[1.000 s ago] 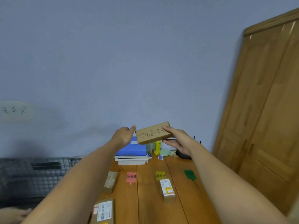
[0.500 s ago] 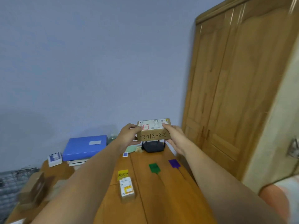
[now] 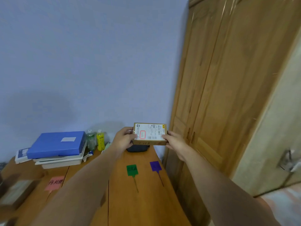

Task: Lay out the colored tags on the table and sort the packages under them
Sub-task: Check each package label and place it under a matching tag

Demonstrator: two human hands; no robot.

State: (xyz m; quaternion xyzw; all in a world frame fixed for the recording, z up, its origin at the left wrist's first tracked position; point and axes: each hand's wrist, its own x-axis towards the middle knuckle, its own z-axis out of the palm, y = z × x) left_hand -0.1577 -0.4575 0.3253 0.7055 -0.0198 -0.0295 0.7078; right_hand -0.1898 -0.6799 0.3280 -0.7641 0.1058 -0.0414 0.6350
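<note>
A small brown cardboard package (image 3: pixel 149 134) with a white shipping label facing me is held up above the far end of the wooden table (image 3: pixel 143 201). My left hand (image 3: pixel 124 139) grips its left end and my right hand (image 3: pixel 173 141) grips its right end. On the table below lie a green tag (image 3: pixel 132 170) and, to its right, a purple tag (image 3: pixel 155 166), each with a thin tail pointing toward me. A pink tag (image 3: pixel 55 182) with writing lies to the left. Another package (image 3: pixel 14 191) sits blurred at the far left edge.
A blue folder (image 3: pixel 57 145) on stacked white trays stands at the back left, with a clear bottle (image 3: pixel 90 141) and a yellow bottle (image 3: pixel 100 140) beside it. A dark device (image 3: pixel 137 148) sits under the held package. Wooden doors (image 3: pixel 228 95) stand just right of the table.
The package has tilted so its white label faces me instead of its handwritten side. The view has swung slightly left; the pink tag is back in sight and my arm hides the yellow tag.
</note>
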